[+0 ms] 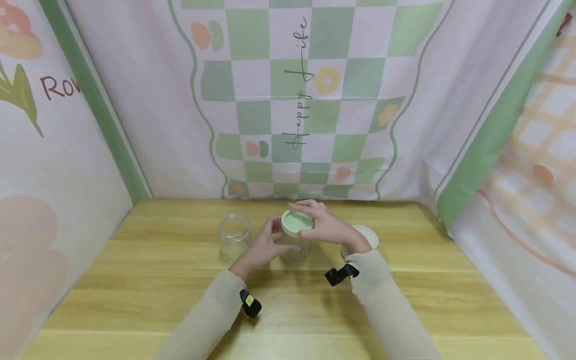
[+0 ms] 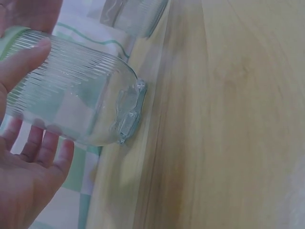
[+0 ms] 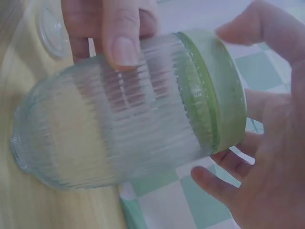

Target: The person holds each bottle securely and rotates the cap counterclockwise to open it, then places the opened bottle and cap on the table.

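A ribbed clear glass jar with a pale green lid stands upright near the middle of the table. My left hand grips the jar's side; in the right wrist view its thumb presses the ribbed glass. Over the top, my right hand holds the green lid by its rim, thumb on one side and fingers on the other. The lid sits on the jar's mouth. How tightly it fits cannot be told. The jar's base meets the wooden table in the left wrist view.
An open clear glass jar stands left of the hands. Behind the right wrist is a container with a white top, partly hidden. The wooden table ends at a checkered curtain, with printed cloth on both sides.
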{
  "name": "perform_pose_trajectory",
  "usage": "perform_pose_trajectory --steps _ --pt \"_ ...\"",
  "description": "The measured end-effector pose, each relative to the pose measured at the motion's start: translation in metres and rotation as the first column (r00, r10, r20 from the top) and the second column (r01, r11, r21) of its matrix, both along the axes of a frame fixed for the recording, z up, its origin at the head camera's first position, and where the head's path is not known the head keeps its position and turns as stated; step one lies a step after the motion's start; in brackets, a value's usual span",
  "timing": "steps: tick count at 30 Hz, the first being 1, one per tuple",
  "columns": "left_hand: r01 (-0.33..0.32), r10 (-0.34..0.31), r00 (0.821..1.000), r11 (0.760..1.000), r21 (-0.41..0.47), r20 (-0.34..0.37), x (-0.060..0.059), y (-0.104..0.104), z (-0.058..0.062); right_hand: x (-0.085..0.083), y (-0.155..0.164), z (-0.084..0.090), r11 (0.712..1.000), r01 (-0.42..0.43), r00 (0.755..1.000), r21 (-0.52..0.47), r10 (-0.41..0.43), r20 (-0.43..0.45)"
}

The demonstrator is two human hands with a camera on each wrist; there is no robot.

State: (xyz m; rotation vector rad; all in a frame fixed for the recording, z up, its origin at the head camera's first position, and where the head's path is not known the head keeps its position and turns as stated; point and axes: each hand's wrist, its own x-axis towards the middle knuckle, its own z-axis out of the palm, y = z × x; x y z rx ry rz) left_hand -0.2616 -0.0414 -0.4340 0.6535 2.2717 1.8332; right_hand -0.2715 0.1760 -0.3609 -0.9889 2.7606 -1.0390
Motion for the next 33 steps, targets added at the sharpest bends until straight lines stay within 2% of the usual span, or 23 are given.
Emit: perform_pose_trajectory --steps 3,6,10,14,19,28,33 --pt "0.0 0.0 1.0 1.0 -0.004 0.001 -0.001 -0.001 0.0 0.006 -0.004 0.001 0.998 0.047 0.999 -0.032 -0.048 -0.017" --pt "-0.001 0.001 1.0 1.0 -0.009 0.001 0.0 -0.001 0.0 0.012 -0.01 -0.001 0.988 0.147 0.987 -0.052 -0.15 -0.049" --pt "-0.003 0.003 1.0 1.0 -0.006 0.005 0.0 0.0 0.0 0.021 -0.023 -0.005 0.947 0.32 0.941 -0.026 -0.321 -0.107" --pt "-0.005 0.005 1.0 1.0 -0.003 0.006 0.0 -0.001 0.0 0.029 -0.034 -0.007 0.91 0.414 0.9 -0.01 -0.411 -0.15" --pt "-0.009 0.009 1.0 1.0 -0.021 -0.006 0.0 -0.001 0.001 0.033 -0.04 -0.009 0.899 0.439 0.877 -0.012 -0.431 -0.211" --pt "-0.021 0.021 1.0 0.999 -0.033 -0.001 0.0 0.0 0.001 0.032 -0.039 -0.015 0.908 0.416 0.868 -0.048 -0.412 -0.278" --pt "-0.019 0.02 1.0 0.999 -0.033 0.008 0.001 0.0 0.001 0.03 -0.035 -0.018 0.915 0.399 0.872 -0.064 -0.4 -0.284"
